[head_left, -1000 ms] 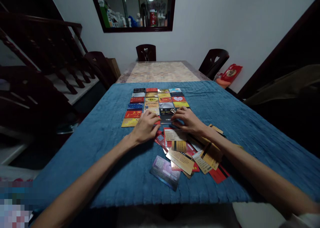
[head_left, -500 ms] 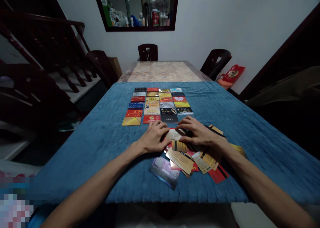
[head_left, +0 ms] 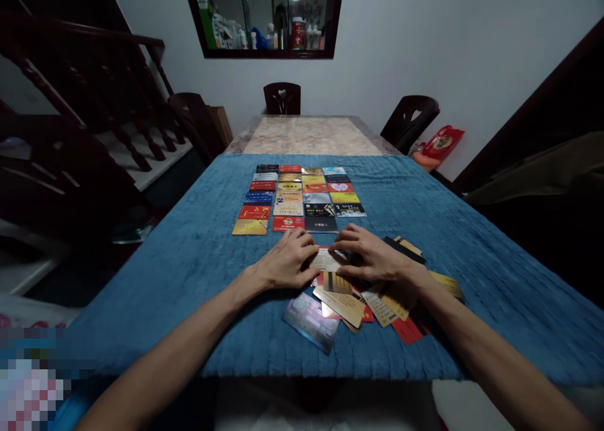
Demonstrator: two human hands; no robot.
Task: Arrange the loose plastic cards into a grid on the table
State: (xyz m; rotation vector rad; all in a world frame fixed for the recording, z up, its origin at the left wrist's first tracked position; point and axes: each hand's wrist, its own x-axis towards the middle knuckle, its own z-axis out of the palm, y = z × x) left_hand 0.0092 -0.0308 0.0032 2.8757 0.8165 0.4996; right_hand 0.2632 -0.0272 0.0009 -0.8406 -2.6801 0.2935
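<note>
A white card with a red top edge (head_left: 325,259) lies between my hands. My left hand (head_left: 293,259) is closed on its left side, thumb and fingertips at the edge. My right hand (head_left: 365,253) grips the right side in the same manner. Below them is a loose heap of cards, among them a gold card with a dark stripe (head_left: 338,282), a beige card (head_left: 340,304), a red card (head_left: 408,330) and a purple card (head_left: 311,321). Beyond my hands, several cards lie in neat columns; a black card (head_left: 321,224) and a red card (head_left: 288,223) are nearest.
A blue cloth (head_left: 189,274) covers the near part of the table, and a patterned tabletop (head_left: 311,134) shows behind it. Dark wooden chairs (head_left: 409,121) stand around the far end. A stair railing (head_left: 94,38) is at the left, a red bag (head_left: 443,143) at the right.
Both hands have shifted very slightly toward me along with the white card. The camera view has moved a little; the laid-out cards keep their arrangement.
</note>
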